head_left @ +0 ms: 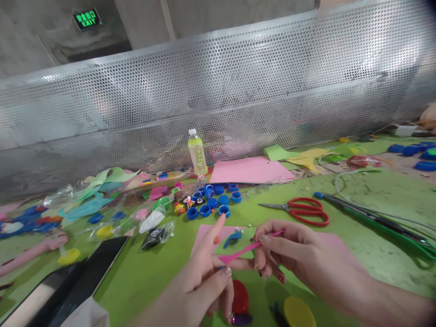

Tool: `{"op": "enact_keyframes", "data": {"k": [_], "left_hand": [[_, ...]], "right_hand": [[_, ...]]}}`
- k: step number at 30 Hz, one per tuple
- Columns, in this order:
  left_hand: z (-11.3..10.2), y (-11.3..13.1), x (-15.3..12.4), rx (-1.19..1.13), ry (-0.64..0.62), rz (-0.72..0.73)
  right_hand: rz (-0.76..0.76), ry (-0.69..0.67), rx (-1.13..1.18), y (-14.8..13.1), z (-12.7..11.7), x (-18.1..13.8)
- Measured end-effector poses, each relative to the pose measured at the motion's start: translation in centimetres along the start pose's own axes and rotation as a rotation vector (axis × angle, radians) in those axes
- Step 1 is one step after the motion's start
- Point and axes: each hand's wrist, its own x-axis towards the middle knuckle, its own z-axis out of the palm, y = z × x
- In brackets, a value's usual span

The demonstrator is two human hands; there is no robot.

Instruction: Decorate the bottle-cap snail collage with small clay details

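In the head view my right hand point(282, 250) pinches a pink plastic modelling-clay tool point(243, 251) between thumb and fingers. Its flat end lies over the fingers of my left hand point(207, 277). My left index finger points up, while the thumb presses against another finger with a small blue bit point(222, 267) showing there; most of that bit is hidden. Just beyond the hands, a blue clay figure point(233, 237) and an orange clay ball point(216, 240) lie on pink paper point(200, 234). Below them are a red clay disc point(240, 296) and a yellow disc point(299, 312), partly cut off.
Red-handled scissors point(308, 211) lie beyond my right hand, with a green-and-black long tool point(378, 220) farther right. Several blue tubs point(205, 210) stand ahead, before a drink bottle point(197, 154) and pink sheets point(250, 170). A black flat object point(105, 261) is at left.
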Motion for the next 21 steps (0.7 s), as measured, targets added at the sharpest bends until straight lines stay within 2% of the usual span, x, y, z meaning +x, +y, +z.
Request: {"op": "enact_keyframes", "data": {"k": [9,15,21], "left_hand": [[-0.3,-0.9,0.3,-0.022,-0.024,0.055],[-0.6,-0.4,0.2,-0.025,0.009,0.042],[-2.0,-0.2,0.1,0.059,0.019,-0.013]], "right_hand": [[0.002,0.019,0.078,0.1,-0.2,0.2],[0.003,0.030,0.153,0.3,-0.6,0.2],[0.048,0.039,0.169,0.4,-0.5,-0.1]]}}
